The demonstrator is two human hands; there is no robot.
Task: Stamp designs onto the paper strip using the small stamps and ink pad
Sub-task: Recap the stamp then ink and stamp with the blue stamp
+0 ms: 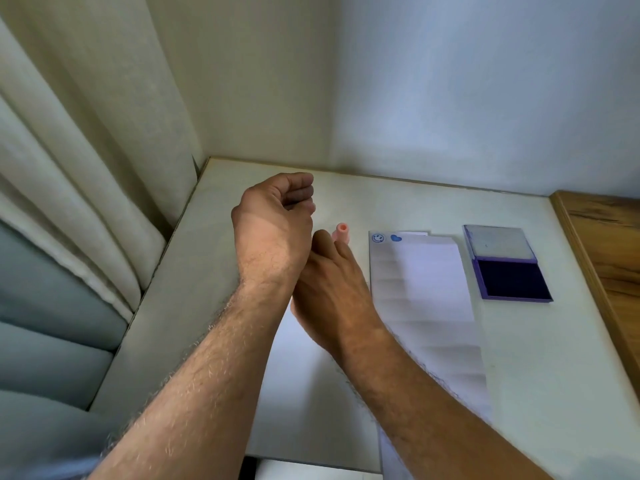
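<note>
On the white worktop (398, 199), two hands meet beside a pink stamp (341, 233).
Right hand (332, 289) pinches the stamp, its long axis pointing away toward the wall; left hand (273, 220) curls closed, contents unclear. Paper strip (422, 289) runs lengthwise toward the person, two blue prints at its far end; open ink pad (507, 265) lies right.

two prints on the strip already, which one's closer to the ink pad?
The solid blue heart. It sits right of the outlined smiley face at the far end of the paper strip, so it is nearer the open ink pad.
</note>
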